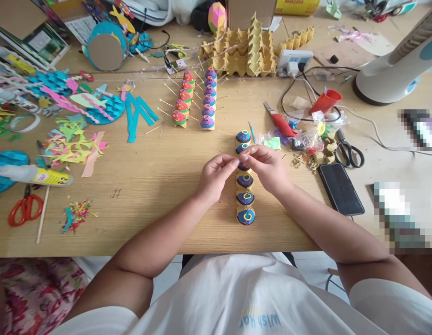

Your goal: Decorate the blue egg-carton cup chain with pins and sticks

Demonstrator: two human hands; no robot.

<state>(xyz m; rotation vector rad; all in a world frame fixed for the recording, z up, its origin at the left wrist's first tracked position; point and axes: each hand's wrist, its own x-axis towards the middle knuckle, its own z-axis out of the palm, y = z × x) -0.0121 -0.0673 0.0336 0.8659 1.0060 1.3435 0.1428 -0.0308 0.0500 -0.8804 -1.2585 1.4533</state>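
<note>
My left hand [218, 176] and my right hand [270, 168] meet over a strip of egg-carton cups [245, 199] topped with blue clay and yellow rings. Thumb and fingers of both hands are pinched together at the fingertips. Whatever lies between them is too small to make out; a tiny pale green spot shows by my right fingers. The hands hide part of the strip's upper cups. Just beyond them lies a thin blue stick [252, 132].
Behind stand a red-and-green clay strip [181, 106] and a purple clay strip [208, 110], with pins sticking out. Paper scraps [71, 144], red scissors [25, 208] and a glue bottle [51, 177] lie left. A utility knife [281, 120], black scissors [348, 151] and a phone [341, 188] lie right.
</note>
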